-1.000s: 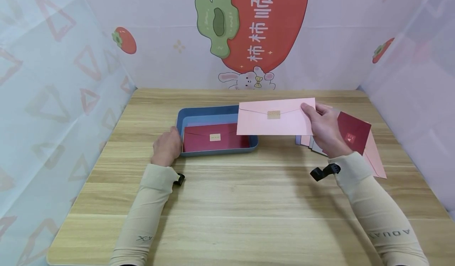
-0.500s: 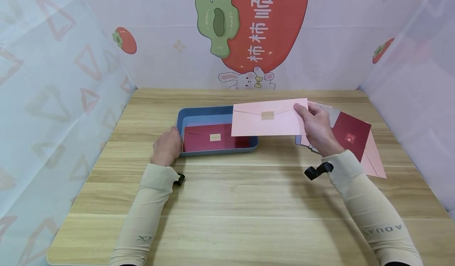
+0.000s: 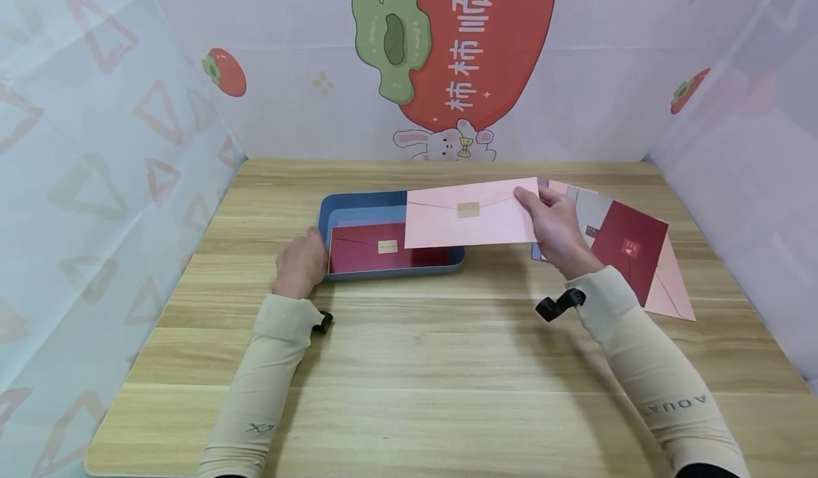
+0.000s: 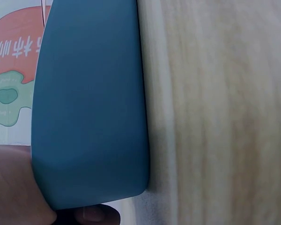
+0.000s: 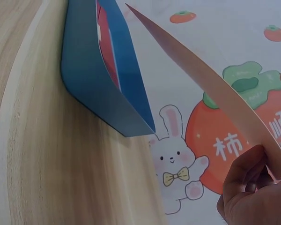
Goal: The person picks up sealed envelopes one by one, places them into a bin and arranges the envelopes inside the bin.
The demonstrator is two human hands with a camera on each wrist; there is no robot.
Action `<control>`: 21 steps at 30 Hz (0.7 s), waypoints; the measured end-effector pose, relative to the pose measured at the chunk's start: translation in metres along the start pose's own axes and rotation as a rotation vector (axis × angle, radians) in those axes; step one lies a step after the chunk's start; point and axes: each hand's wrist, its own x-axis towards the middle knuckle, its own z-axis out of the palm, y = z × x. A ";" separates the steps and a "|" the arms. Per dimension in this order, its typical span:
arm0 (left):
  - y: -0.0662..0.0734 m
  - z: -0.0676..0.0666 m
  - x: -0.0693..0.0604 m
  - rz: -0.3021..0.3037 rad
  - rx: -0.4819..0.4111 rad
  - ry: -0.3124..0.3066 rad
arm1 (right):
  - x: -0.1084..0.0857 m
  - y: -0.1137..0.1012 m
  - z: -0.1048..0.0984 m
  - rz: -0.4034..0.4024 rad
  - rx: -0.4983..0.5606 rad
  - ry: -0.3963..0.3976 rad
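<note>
My right hand (image 3: 556,226) pinches a pink envelope (image 3: 441,215) by its right end, thumb on the front. Bearing a gold patterned sticker, the envelope hangs above the right part of a blue tray (image 3: 390,275); in the right wrist view the same pink envelope (image 5: 210,89) is seen edge-on, apart from the tray. A dark red envelope (image 3: 358,254) with a cream label lies inside the tray, its right part partly covered from view. At the tray's left end, my left hand (image 3: 300,261) grips the wall; the left wrist view shows fingertips (image 4: 93,213) against the tray's outer side.
Right of the tray lies a fanned pile of envelopes: a dark red one (image 3: 629,251) on top, a grey one (image 3: 591,208) and a pink one (image 3: 671,286) beneath. The wooden table (image 3: 409,378) meets a printed backdrop (image 3: 287,123) at the back.
My right hand has moved left with the pink envelope, which now covers more of the tray. More of the pile at right shows. The left hand and tray have stayed put.
</note>
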 end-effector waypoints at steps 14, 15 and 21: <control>0.002 -0.001 0.000 -0.014 0.006 -0.020 | 0.003 0.001 0.023 0.012 -0.039 -0.023; 0.002 -0.001 0.000 -0.015 0.007 -0.020 | 0.003 0.001 0.024 0.014 -0.042 -0.023; 0.002 -0.001 0.000 -0.008 0.013 -0.012 | 0.006 0.002 0.034 0.000 -0.037 -0.037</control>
